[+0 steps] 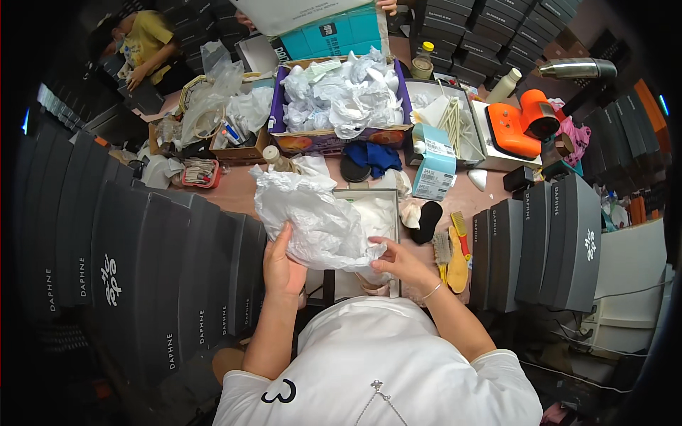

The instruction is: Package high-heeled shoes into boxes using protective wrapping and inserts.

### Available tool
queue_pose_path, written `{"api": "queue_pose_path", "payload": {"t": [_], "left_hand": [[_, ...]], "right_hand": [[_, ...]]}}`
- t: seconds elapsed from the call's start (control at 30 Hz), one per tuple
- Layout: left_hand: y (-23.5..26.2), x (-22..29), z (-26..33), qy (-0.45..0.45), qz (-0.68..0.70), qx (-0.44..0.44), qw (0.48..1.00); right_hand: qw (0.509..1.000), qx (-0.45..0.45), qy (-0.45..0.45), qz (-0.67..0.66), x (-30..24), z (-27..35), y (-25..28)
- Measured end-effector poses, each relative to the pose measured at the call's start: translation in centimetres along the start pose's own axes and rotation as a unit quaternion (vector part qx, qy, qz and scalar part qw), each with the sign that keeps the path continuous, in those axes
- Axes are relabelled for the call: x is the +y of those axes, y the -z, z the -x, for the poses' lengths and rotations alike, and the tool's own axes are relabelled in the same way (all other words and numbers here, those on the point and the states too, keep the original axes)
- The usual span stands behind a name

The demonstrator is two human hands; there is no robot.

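Note:
A crumpled sheet of white tissue paper (305, 213) is held up in front of me between both hands. My left hand (285, 266) is closed on its near left edge, thumb on top. At its lower right corner my right hand (399, 261) pinches the paper between thumb and fingers. Under and behind the sheet lies an open grey shoe box (396, 213) lined with more white paper. Part of a pale shoe-like item (376, 285) shows at the box's near end, mostly hidden by the paper and my shirt.
Stacked dark shoe boxes flank me at left (142, 255) and right (561, 241). Ahead stands a purple carton (305, 144) full of crumpled paper. Rightward are a label strip (435, 170), a black pad (427, 221), brushes (459, 226) and an orange device (508, 135). Another person (153, 42) works far left.

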State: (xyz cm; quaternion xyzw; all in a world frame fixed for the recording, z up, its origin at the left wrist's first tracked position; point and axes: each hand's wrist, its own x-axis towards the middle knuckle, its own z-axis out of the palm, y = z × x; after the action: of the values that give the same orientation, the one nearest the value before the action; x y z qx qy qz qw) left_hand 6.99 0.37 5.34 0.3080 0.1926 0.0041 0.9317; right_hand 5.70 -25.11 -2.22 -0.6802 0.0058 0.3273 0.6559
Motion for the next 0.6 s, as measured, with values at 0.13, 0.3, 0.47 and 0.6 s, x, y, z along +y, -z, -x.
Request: {"api": "queue_pose_path", "payload": {"t": [0.13,0.3,0.47,0.6], "left_hand": [[1.1,1.8,-0.7,-0.053,-0.013,0.028,0.998],[2.8,2.6,-1.2,-0.188,-0.078,0.114,0.972],[2.3,0.1,-1.1,-0.233,-0.209,0.051,0.949],[2.6,-1.6,0.0,-0.173,-0.354,-0.057,0.917]], "right_hand": [[0.973,-0.031,-0.012,-0.229,1.8,-0.7,-0.8],[0.923,-0.033,0.032,-0.381,0.3,1.2,0.8],[0.988,0.075,0.091,-0.097,-3.9,2.4,-1.0],[0.973,0.060,0.200,0.096,-5.6,2.5,-2.8]]}}
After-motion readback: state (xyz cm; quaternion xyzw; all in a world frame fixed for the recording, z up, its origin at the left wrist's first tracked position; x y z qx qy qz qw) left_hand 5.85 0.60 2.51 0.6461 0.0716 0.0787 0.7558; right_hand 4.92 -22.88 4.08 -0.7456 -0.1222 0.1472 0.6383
